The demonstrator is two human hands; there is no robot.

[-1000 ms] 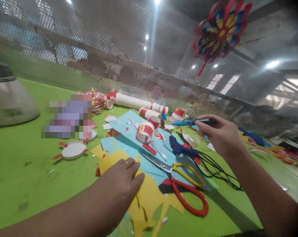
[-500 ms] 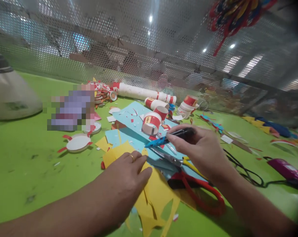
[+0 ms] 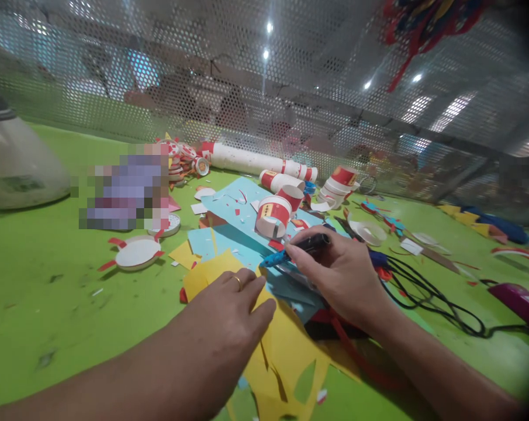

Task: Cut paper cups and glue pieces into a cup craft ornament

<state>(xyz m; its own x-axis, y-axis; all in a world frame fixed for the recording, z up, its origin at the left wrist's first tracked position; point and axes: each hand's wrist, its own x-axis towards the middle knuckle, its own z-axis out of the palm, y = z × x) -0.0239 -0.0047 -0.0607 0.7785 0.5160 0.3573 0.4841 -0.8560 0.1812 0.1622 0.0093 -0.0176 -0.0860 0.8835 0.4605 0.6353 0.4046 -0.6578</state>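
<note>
My right hand (image 3: 341, 272) grips a blue-and-black marker pen (image 3: 308, 244), its blue end pointing left toward the top edge of the yellow paper (image 3: 286, 345). Whether the tip touches the paper I cannot tell. Fingers extended and slightly bent, my left hand (image 3: 233, 316) lies on this cut yellow sheet, with a ring on one finger. Beneath and beyond it spread light blue paper sheets (image 3: 233, 202). Scissors with a red handle (image 3: 349, 345) lie partly hidden under my right hand and forearm.
Cut red-and-white paper cups (image 3: 273, 216) stand beyond my hands, before a long white tube (image 3: 246, 161). A paper disc with red strips (image 3: 138, 253) lies left, near a large whitish dome-shaped object (image 3: 23, 164). Black cable (image 3: 439, 298) and a purple device (image 3: 516, 303) are right; perforated mesh (image 3: 180, 88) rises behind.
My right hand with the marker pen has moved slightly left and down, now covering the scissors' blades and yellow grip. My left hand stays on the yellow paper. The view has shifted slightly.
</note>
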